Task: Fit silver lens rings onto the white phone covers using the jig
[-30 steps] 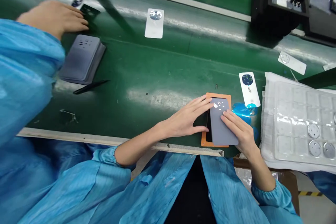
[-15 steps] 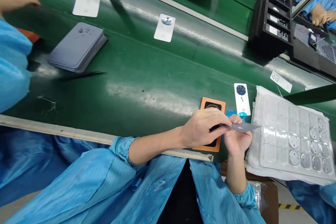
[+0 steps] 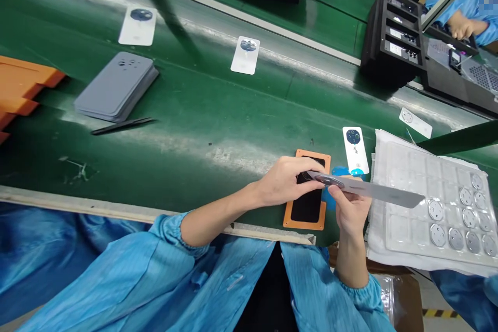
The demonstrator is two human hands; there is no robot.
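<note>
A grey phone back cover (image 3: 383,192) with a dark round camera ring is held up, tilted nearly edge-on, between both hands. My left hand (image 3: 283,181) pinches its left end between thumb and fingers. From below, my right hand (image 3: 352,212) grips the cover near the middle, thumb on the near side. Beneath my left hand lies an orange fixture (image 3: 305,224) with a black recess. Blue film (image 3: 330,199) shows on the bench between fixture and right hand. A white card (image 3: 356,151) with a dark camera print lies just beyond.
A clear tray (image 3: 418,233) of round camera rings stands at the right. Stacked grey covers (image 3: 114,85), black tweezers (image 3: 122,126) and orange fixtures (image 3: 23,83) lie at the left. White cards (image 3: 245,56) sit farther back. A black rack (image 3: 392,41) stands behind; a co-worker's hands (image 3: 462,26) show beyond.
The cover has turned so its face with the camera ring shows, and it reaches farther right. My right thumb has closed onto it. Another person's arm at the left has gone out of view.
</note>
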